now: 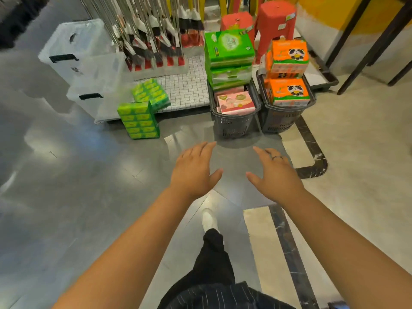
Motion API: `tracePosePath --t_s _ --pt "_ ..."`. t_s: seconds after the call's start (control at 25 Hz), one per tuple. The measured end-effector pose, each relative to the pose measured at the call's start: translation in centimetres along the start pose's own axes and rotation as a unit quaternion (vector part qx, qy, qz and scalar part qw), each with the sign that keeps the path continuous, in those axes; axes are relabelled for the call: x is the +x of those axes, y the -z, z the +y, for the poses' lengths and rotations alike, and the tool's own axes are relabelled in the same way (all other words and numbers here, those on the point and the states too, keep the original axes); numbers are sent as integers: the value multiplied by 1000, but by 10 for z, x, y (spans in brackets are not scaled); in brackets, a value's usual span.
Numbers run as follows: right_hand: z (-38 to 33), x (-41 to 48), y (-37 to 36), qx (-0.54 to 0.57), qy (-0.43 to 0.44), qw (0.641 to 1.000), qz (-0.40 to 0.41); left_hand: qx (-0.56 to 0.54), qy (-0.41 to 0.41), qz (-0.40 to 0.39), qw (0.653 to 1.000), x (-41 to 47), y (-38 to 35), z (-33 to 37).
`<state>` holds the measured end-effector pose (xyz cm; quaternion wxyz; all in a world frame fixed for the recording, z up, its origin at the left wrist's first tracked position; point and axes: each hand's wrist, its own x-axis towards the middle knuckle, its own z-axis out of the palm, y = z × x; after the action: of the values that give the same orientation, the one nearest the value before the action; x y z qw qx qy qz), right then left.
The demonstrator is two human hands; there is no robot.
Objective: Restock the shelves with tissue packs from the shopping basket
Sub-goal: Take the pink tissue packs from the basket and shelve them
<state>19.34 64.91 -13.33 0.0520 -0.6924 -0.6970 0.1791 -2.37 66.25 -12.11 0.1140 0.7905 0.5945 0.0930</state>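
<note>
Two dark shopping baskets stand on the floor ahead. The left basket (231,123) holds a pink tissue pack (235,102) with green tissue packs (229,54) stacked above it. The right basket (283,121) holds orange panda tissue packs (288,90), with another orange pack (288,55) on top. Small green tissue packs (139,119) sit at the edge of a low white grid shelf (191,85). My left hand (194,168) and my right hand (274,172) are stretched forward over the floor, fingers straight, holding nothing, short of the baskets.
Clear plastic storage bins (82,61) with black handles stand at the left. Hanging brooms or mops (156,30) fill the back. Red plastic stools (274,23) stand behind the baskets. Dark table legs (367,45) are at the right. My leg and white shoe (209,219) are below.
</note>
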Motion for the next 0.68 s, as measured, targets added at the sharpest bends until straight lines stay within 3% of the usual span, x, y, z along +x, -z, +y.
tracePosePath --t_s 0.4,0.68 --pt "18 270 29 26 -57 998 -31 -19 -26 -65 997 280 -6 -75" --pt "83 462 25 39 -83 994 -64 -17 -13 -85 996 467 -58 -99"
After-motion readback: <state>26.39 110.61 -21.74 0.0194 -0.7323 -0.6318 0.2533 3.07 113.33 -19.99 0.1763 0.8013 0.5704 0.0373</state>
